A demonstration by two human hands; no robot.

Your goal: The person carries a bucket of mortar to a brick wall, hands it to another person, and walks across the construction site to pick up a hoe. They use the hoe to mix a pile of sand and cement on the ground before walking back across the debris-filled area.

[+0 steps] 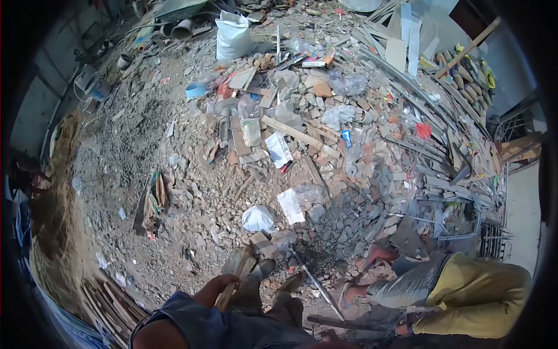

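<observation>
My left hand [224, 285] is wrapped round a wooden tool handle [240, 262] in the lower middle of the head view. The handle slants up and away from me, close beside my legs and boots [264, 269]. A flat grey piece [232, 263] shows beside the handle's upper part; the kind of tool is not clear. My right hand is not visible. Rubble and a crumpled white bag [258, 218] lie just beyond my feet.
A person in yellow [485, 291] bends at the right, near a long metal rod [318, 286]. Broken bricks and planks cover the ground. A white sack [233, 36] stands at the back; filled sacks [465, 81] are piled far right. Wooden strips [110, 305] lie lower left.
</observation>
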